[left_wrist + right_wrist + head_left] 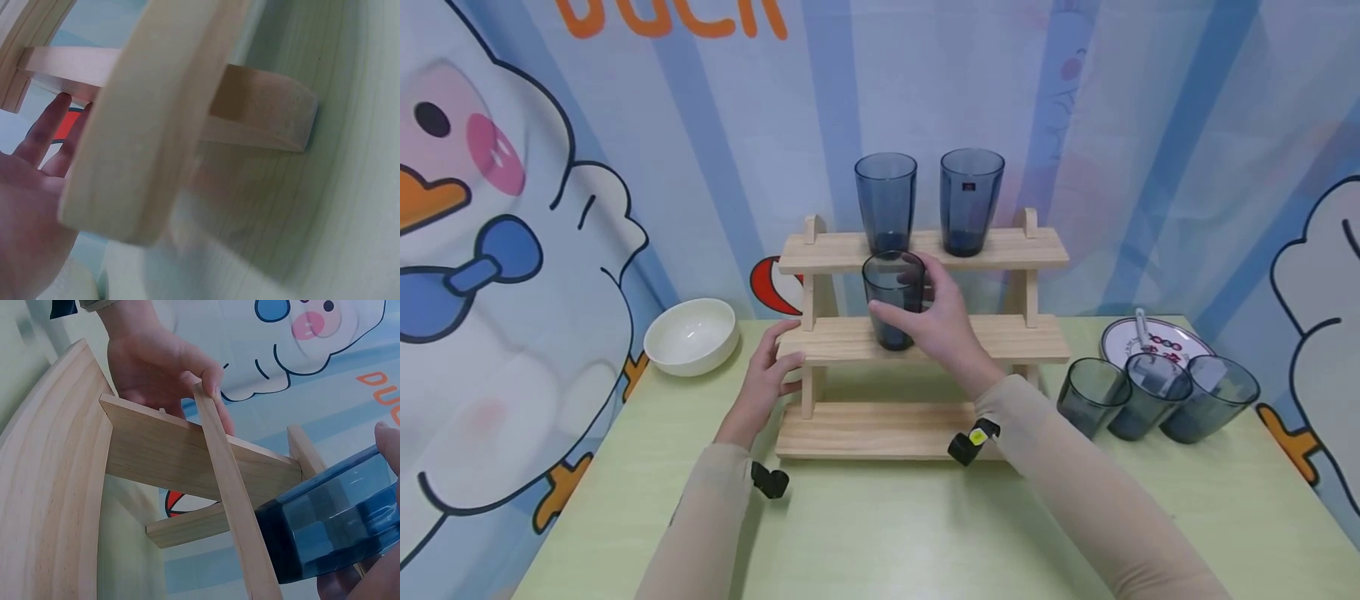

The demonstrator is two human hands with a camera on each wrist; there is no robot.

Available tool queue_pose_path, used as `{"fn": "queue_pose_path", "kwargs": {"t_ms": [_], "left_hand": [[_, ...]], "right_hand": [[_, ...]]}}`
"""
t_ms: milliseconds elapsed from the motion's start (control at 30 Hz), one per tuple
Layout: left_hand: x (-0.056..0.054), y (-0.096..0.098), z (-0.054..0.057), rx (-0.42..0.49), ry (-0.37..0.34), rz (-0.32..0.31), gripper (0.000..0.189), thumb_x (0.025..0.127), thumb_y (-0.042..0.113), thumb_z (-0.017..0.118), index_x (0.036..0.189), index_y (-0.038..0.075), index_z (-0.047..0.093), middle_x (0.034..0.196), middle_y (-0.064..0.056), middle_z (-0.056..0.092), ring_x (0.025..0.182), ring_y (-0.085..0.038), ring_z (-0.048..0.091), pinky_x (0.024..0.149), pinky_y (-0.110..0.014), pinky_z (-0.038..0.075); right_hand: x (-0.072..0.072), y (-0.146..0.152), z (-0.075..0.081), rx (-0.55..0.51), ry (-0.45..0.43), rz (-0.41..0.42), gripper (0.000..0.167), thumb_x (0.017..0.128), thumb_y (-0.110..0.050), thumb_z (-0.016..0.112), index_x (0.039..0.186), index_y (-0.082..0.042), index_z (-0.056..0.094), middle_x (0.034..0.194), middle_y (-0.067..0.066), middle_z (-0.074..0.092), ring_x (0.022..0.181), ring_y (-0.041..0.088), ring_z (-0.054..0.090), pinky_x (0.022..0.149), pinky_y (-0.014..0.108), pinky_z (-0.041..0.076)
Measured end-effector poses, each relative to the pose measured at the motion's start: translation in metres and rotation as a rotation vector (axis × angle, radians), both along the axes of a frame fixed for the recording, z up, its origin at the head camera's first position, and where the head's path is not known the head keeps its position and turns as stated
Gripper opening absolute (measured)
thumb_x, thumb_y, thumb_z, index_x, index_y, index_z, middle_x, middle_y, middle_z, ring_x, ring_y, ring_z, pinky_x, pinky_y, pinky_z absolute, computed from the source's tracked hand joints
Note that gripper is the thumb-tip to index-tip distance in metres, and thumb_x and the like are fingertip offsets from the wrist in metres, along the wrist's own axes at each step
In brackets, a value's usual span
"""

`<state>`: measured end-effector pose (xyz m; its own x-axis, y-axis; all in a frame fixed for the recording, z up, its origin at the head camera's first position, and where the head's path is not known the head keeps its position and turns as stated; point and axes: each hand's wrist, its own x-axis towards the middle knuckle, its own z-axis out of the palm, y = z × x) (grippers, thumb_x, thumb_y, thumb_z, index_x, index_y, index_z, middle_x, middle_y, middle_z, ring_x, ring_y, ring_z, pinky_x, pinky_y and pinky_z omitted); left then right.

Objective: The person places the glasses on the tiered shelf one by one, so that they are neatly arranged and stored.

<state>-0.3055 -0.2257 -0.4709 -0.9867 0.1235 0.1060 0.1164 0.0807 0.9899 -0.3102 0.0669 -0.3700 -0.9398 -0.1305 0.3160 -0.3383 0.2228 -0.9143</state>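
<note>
A three-tier wooden stand (850, 432) stands on the table. My right hand (946, 321) grips a dark blue-grey drinking glass (889, 292), thumb on the near side and fingers round the far side. The glass is upright over the middle shelf (827, 340); in the right wrist view the base of this glass (281, 540) is right at the shelf's edge. My left hand (763, 379) holds the left end of the middle shelf, thumb at its front edge, fingers (47, 128) reaching behind along the side support. On the top shelf stand two similar glasses, a left one (886, 196) and a right one (972, 196).
Right of the stand, three more glasses (1150, 400) stand close together on the table (880, 533). Behind them lies a patterned plate (1112, 337) with a white-handled utensil (1142, 329). A white bowl (692, 337) sits at the left, and a printed curtain (730, 150) hangs behind.
</note>
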Motion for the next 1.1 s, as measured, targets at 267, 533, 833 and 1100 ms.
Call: {"fn": "queue_pose_path", "kwargs": {"t_ms": [267,533,833,1100], "left_hand": [[-0.0017,0.0,0.0007,0.007,0.005,0.006,0.056,0.106,0.023,0.058,0.158,0.028,0.039,0.16,-0.014,0.04,0.135,-0.041,0.051,0.101,-0.069,0.049],[-0.0007,0.0,-0.0007,0.003,0.004,0.005,0.056,0.106,0.023,0.058,0.158,0.027,0.039,0.162,-0.015,0.039,0.136,-0.042,0.049,0.102,-0.07,0.048],[0.0015,0.0003,-0.0023,-0.002,0.014,-0.004,0.057,0.107,0.023,0.057,0.16,0.026,0.037,0.162,-0.016,0.037,0.136,-0.044,0.049,0.102,-0.07,0.048],[0.0003,0.0,-0.0028,-0.002,0.017,-0.003,0.057,0.107,0.022,0.056,0.161,0.024,0.036,0.161,-0.016,0.038,0.135,-0.043,0.049,0.103,-0.07,0.048]], "right_hand": [[-0.0008,-0.0005,0.003,0.01,-0.007,-0.002,0.085,0.085,-0.043,0.088,0.156,-0.031,0.044,0.146,0.003,0.053,0.125,0.027,0.052,0.1,0.05,0.051],[-0.0017,-0.0022,0.0015,0.02,-0.004,-0.009,0.084,0.085,-0.044,0.088,0.156,-0.032,0.044,0.143,0.003,0.054,0.125,0.029,0.053,0.1,0.051,0.051],[-0.0007,-0.0023,-0.0002,0.015,-0.021,-0.011,0.085,0.084,-0.046,0.088,0.155,-0.033,0.044,0.143,0.002,0.053,0.125,0.028,0.052,0.099,0.051,0.052],[-0.0024,-0.0041,-0.0002,0.021,-0.019,-0.021,0.086,0.083,-0.047,0.088,0.156,-0.033,0.043,0.145,0.003,0.052,0.127,0.029,0.052,0.101,0.051,0.051]]}}
